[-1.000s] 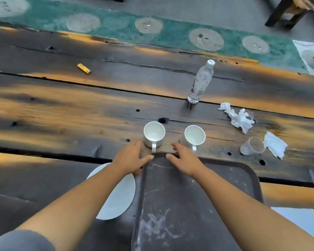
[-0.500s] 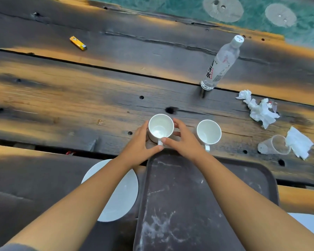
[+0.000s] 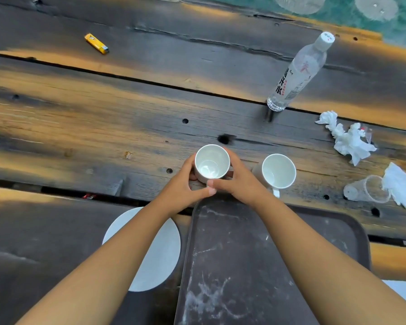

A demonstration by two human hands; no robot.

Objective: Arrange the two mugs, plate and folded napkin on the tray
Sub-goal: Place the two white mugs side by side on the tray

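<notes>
Two white mugs stand on the wooden table just beyond the dark tray [image 3: 234, 259]. My left hand [image 3: 181, 188] and my right hand [image 3: 237, 181] both wrap around the left mug [image 3: 212, 164], thumbs meeting over its handle at the tray's far edge. The right mug [image 3: 278, 171] stands alone, handle toward me. A white plate [image 3: 159, 254] lies left of the tray, partly under my left forearm. A white napkin [image 3: 400, 184] lies at the far right on the table.
A water bottle [image 3: 298, 73] stands beyond the mugs. Crumpled tissue [image 3: 345, 137] and a tipped clear plastic cup [image 3: 366, 190] lie at the right. A yellow lighter [image 3: 96, 43] rests at the far left. A gap runs between the table planks near the tray.
Both hands moved from the tray's far edge up to the left mug and closed around it. The view shifted forward and down.
</notes>
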